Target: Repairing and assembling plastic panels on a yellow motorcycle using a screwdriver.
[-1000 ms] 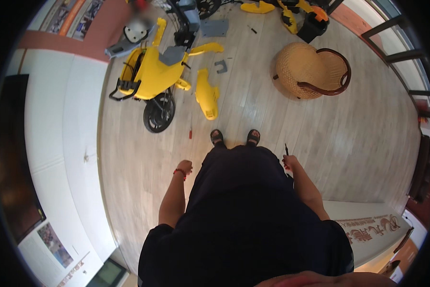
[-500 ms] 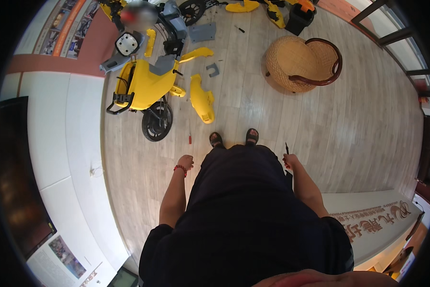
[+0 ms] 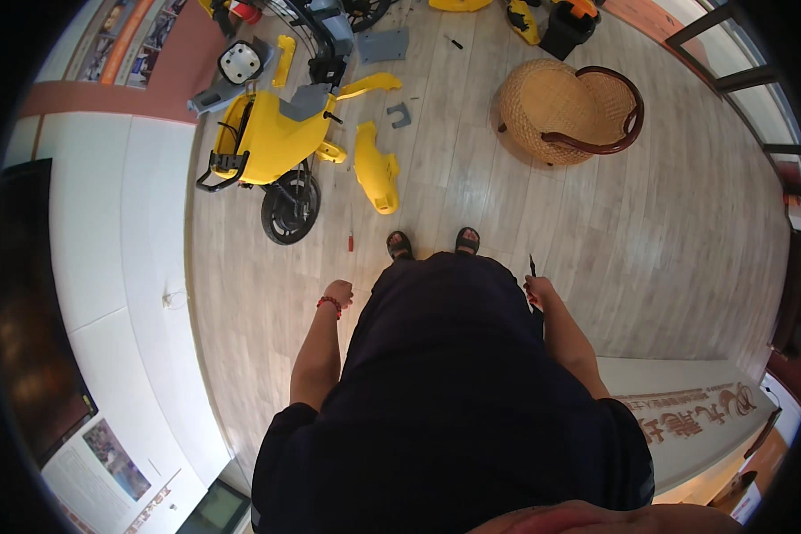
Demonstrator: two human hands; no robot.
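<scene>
My left hand (image 3: pixel 338 292), with a red beaded bracelet (image 3: pixel 330 303) at the wrist, hangs beside my left thigh. Its fingers are curled in, and I see nothing in them. On the other side, my right hand (image 3: pixel 537 290) is closed around a slim dark pointed tool (image 3: pixel 532 264); the tip sticks out forward, and its exact kind is too small to tell. A red-handled screwdriver (image 3: pixel 350 242) lies on the floor ahead of my left hand. Neither hand touches the partly dismantled yellow scooter (image 3: pixel 280 138) at the front left.
Loose panels lie about the scooter, among them a long yellow one (image 3: pixel 376 169) and a flat grey one (image 3: pixel 383 46). A wicker chair (image 3: pixel 556 111) stands front right, with a black bin (image 3: pixel 569 31) beyond it. White cabinets (image 3: pixel 155 231) line the left; a lettered signboard (image 3: pixel 685 400) is at the right.
The view has shifted slightly, so floor things sit higher in the picture. Both hands keep their curled shape, and the dark tool stays in my right hand.
</scene>
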